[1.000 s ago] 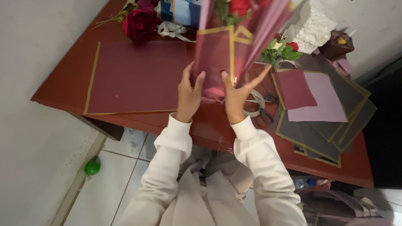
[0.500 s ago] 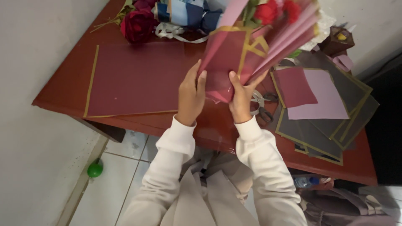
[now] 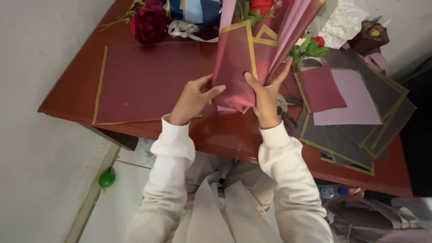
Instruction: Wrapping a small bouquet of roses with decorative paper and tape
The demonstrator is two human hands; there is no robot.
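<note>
1. Right hand (image 3: 265,101): grip closed around the narrow lower end of the wrapped bouquet (image 3: 252,58), thumb on the front of the paper, index finger stretched up along its right edge.
2. Left hand (image 3: 193,99): fingers curled, thumb pointing right and touching the wrapper's left side near the base (a loose grip; whether the fingers behind truly clasp the paper cannot be told).
3. Wrapped bouquet: held upright above the counter (image 3: 72,96), between both hands; dark red paper with gold borders, pink sheets fanning up to the right, red flowers and green leaves at the top.
4. Just left of the hands, a large maroon sheet (image 3: 144,83) with gold edging lies flat on the counter.
5. Just right of the right hand, scissors (image 3: 285,108) lie partly hidden by it.
6. Further right: a stack of grey gold-edged sheets (image 3: 355,135), with a pink sheet (image 3: 351,99) and a small maroon square (image 3: 320,89) on top.
7. Far edge: a dark red rose (image 3: 148,24) and white ribbon (image 3: 182,30).
8. On the floor, a green ball (image 3: 106,179).
</note>
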